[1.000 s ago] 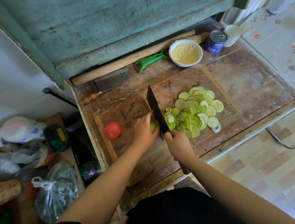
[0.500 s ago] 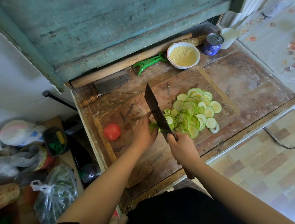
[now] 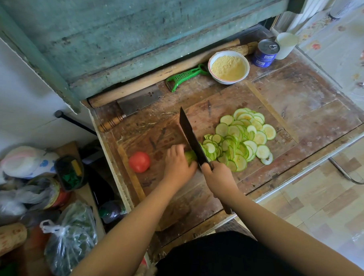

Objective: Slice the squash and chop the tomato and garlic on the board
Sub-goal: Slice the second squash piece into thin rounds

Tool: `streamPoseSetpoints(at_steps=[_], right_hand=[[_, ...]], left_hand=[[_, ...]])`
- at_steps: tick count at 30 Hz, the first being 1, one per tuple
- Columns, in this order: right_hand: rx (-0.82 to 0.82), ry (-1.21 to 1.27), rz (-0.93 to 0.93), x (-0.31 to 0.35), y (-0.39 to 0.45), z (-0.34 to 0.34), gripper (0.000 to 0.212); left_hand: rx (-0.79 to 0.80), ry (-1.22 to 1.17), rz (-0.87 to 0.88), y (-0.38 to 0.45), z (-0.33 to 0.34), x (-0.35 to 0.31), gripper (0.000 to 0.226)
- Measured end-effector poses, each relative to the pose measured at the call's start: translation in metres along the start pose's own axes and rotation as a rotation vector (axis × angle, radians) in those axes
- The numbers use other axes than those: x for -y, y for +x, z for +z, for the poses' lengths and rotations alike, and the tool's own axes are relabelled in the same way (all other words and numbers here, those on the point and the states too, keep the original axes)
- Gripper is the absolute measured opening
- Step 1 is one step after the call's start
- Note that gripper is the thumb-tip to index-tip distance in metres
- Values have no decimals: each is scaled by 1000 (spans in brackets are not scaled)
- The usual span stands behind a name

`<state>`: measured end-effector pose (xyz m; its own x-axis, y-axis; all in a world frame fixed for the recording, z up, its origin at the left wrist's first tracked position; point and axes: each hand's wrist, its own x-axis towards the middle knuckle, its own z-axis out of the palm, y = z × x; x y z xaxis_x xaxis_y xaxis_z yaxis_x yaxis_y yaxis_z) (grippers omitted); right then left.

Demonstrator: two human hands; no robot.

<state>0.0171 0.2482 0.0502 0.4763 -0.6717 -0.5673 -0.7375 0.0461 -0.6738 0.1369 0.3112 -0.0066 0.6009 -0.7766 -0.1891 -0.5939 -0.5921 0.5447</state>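
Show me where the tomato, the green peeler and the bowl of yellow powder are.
tomato [image 3: 139, 162]: head view, middle of its red skin.
green peeler [image 3: 185, 76]: head view, on its handle.
bowl [image 3: 213, 76]: head view, on its white rim.

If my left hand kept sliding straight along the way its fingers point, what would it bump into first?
Your left hand points up and right across the board, so it would probably meet the squash end already under its fingers, then the knife blade just beyond. Depth is uncertain.
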Motion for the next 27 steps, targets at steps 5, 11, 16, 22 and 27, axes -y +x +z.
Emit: streamPoseSetpoints(at_steps=[5, 11, 16, 22, 27], right_hand=[[-27, 29, -31, -2, -7, -9, 31], [-31, 8, -58, -5, -19, -16, 30], [-13, -1, -38, -3, -19, -15, 31], [7, -17, -25, -3, -17, -15, 31], [-12, -46, -26, 0, -10, -8, 32]], left_hand=[[59, -96, -13, 1, -3, 2, 40], [9, -194, 6, -4, -2, 2, 33], [6, -214, 12, -5, -3, 3, 32], [23, -204, 30, -2, -2, 4, 34], [21, -202, 32, 0, -2, 4, 35]])
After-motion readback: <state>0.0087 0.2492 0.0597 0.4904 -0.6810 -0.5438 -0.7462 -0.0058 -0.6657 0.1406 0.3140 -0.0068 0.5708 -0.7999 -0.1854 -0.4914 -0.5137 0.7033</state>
